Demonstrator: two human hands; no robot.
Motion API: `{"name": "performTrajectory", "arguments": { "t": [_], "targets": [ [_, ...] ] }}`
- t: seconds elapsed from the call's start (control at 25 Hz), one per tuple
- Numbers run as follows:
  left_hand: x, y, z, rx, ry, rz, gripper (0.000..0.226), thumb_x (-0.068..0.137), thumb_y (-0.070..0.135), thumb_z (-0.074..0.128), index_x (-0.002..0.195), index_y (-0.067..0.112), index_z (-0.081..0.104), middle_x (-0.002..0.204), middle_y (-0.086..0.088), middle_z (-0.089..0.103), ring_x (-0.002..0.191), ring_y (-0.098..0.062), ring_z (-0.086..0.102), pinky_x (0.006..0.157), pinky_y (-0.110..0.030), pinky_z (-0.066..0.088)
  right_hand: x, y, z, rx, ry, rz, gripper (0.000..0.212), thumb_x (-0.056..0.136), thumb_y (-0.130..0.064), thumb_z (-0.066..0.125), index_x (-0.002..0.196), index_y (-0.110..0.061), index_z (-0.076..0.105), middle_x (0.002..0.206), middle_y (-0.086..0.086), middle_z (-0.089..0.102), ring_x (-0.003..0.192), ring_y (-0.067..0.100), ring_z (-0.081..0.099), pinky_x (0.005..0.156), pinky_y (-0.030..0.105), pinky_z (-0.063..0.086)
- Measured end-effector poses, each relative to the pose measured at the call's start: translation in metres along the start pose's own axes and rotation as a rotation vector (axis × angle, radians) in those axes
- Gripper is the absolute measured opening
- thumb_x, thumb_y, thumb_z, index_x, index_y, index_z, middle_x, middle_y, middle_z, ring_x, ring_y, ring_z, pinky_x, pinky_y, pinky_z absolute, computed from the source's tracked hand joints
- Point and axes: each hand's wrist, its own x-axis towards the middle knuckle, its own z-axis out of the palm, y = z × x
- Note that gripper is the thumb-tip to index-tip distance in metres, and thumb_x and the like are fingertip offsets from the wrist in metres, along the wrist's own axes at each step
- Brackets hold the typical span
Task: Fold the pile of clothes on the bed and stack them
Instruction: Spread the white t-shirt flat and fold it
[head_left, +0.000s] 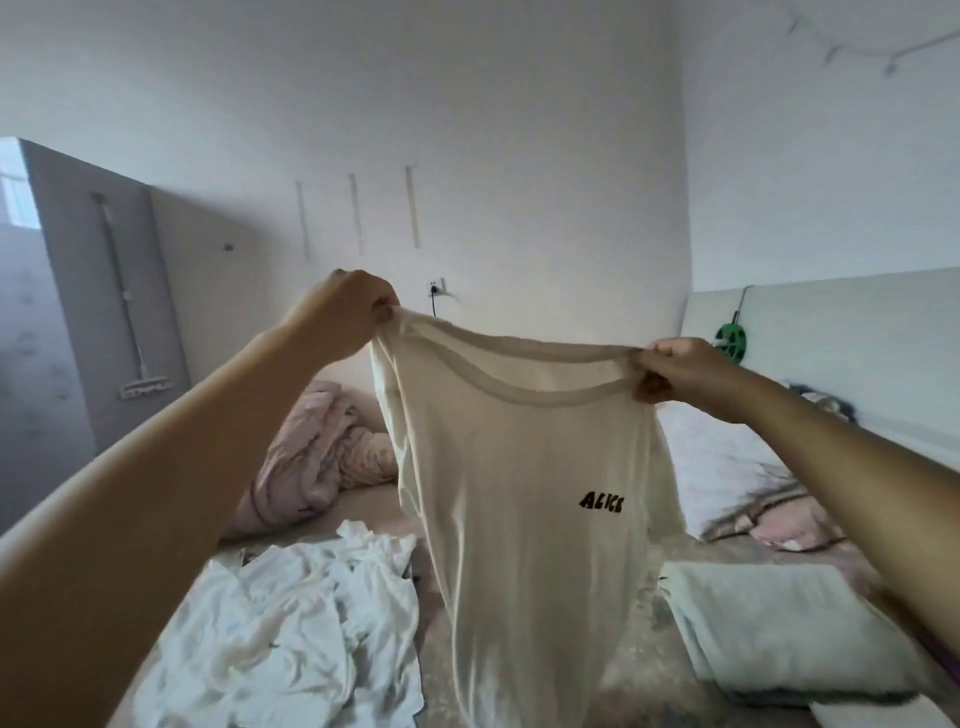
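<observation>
White tee (524, 519) held up over bed (644, 675)
L hand (345, 312) & R hand (675, 369) each pinch a shoulder; thin, limp fabric, prob. light; shoulders look best grip pts.

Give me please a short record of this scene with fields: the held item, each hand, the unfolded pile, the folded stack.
held item: cream T-shirt printed "ALICE", hanging above the bed
left hand: pinches one shoulder
right hand: pinches the other shoulder
unfolded pile: crumpled white clothes, lower left
folded stack: pale green folded clothes, lower right
</observation>
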Motion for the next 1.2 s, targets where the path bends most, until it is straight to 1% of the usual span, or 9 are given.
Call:
{"name": "performTrajectory", "arguments": {
  "t": [0.2,0.32,0.4,0.52,0.72,0.84,0.92,1.0,1.2],
  "targets": [
    [0.017,-0.015,-0.022,0.027,0.078,-0.119,0.012,0.092,0.014,0.05,0.091,0.017,0.062,0.093,-0.009,0.065,0.071,-0.028,0.056,0.072,-0.038,0.051,-0.007,-0.047,-0.024,-0.286,-0.096,-0.152,0.02,0.078,0.0,0.073,0.089,-0.016,0.068,0.083,-0.003,0.067,0.075,0.003,0.062,0.062,0.004,0.046],
    [0.016,-0.02,-0.025,-0.114,0.022,-0.178,0.012,0.092,0.01,0.056,0.084,0.013,0.065,0.073,-0.008,0.06,0.044,-0.025,0.054,0.046,-0.027,0.049,-0.009,-0.063,-0.027,-0.337,0.01,-0.24,0.007,0.086,-0.007,0.067,0.083,-0.014,0.068,0.079,-0.002,0.065,0.06,-0.008,0.059,0.064,0.005,0.047],
    [0.011,-0.023,-0.023,-0.211,-0.04,-0.213,0.014,0.092,0.004,0.056,0.085,0.007,0.067,0.067,-0.01,0.058,0.043,-0.023,0.054,0.038,-0.02,0.043,-0.006,-0.067,-0.031,-0.342,0.008,-0.226,0.007,0.088,-0.017,0.065,0.09,-0.012,0.068,0.088,0.002,0.066,0.073,0.001,0.06,0.073,0.011,0.047],
    [-0.001,-0.027,-0.02,-0.391,-0.074,-0.265,0.014,0.093,0.0,0.054,0.088,0.002,0.067,0.068,-0.011,0.058,0.056,-0.02,0.056,0.041,-0.019,0.049,-0.005,-0.07,-0.032,-0.23,-0.057,-0.121,0.017,0.091,-0.025,0.061,0.096,-0.01,0.064,0.095,0.008,0.063,0.084,0.018,0.056,0.074,0.029,0.045],
    [-0.021,-0.023,-0.006,-0.91,-0.095,-0.464,0.024,0.099,0.006,0.045,0.079,0.013,0.055,0.073,-0.006,0.051,0.063,-0.016,0.049,0.059,-0.026,0.047,-0.001,-0.083,-0.021,-0.393,0.041,-0.261,0.021,0.093,-0.026,0.059,0.096,-0.006,0.063,0.092,0.007,0.062,0.083,0.016,0.053,0.069,0.022,0.04],
    [-0.034,-0.024,0.009,-0.596,0.058,-0.32,0.02,0.097,0.001,0.042,0.089,0.011,0.057,0.074,-0.008,0.052,0.069,-0.021,0.045,0.052,-0.025,0.035,0.003,-0.085,-0.016,-0.424,0.201,-0.394,0.025,0.093,-0.026,0.06,0.095,-0.002,0.065,0.086,0.007,0.06,0.08,0.015,0.05,0.07,0.028,0.037],
    [-0.044,-0.036,0.01,-0.297,0.187,-0.223,0.019,0.096,0.005,0.043,0.101,0.01,0.06,0.086,-0.01,0.058,0.078,-0.022,0.049,0.062,-0.028,0.035,0.001,-0.084,-0.01,-0.452,0.177,-0.438,0.021,0.092,-0.029,0.061,0.092,-0.008,0.067,0.084,0.007,0.061,0.08,0.016,0.051,0.074,0.029,0.037],
    [-0.052,-0.047,0.013,-0.176,0.122,-0.169,0.017,0.097,0.014,0.043,0.101,0.013,0.06,0.092,-0.01,0.061,0.083,-0.027,0.054,0.071,-0.033,0.041,-0.001,-0.082,-0.003,-0.427,0.147,-0.432,0.019,0.09,-0.03,0.064,0.09,-0.011,0.068,0.085,0.007,0.062,0.081,0.014,0.051,0.073,0.028,0.039],
    [-0.058,-0.048,0.005,-0.454,0.196,-0.251,0.028,0.095,0.033,0.054,0.078,0.012,0.061,0.065,0.0,0.049,0.059,-0.011,0.044,0.056,-0.021,0.036,-0.01,-0.089,-0.004,-0.365,0.015,-0.291,0.029,0.08,-0.036,0.072,0.095,-0.01,0.069,0.093,0.002,0.066,0.087,0.012,0.057,0.078,0.021,0.043]
  ]
}}
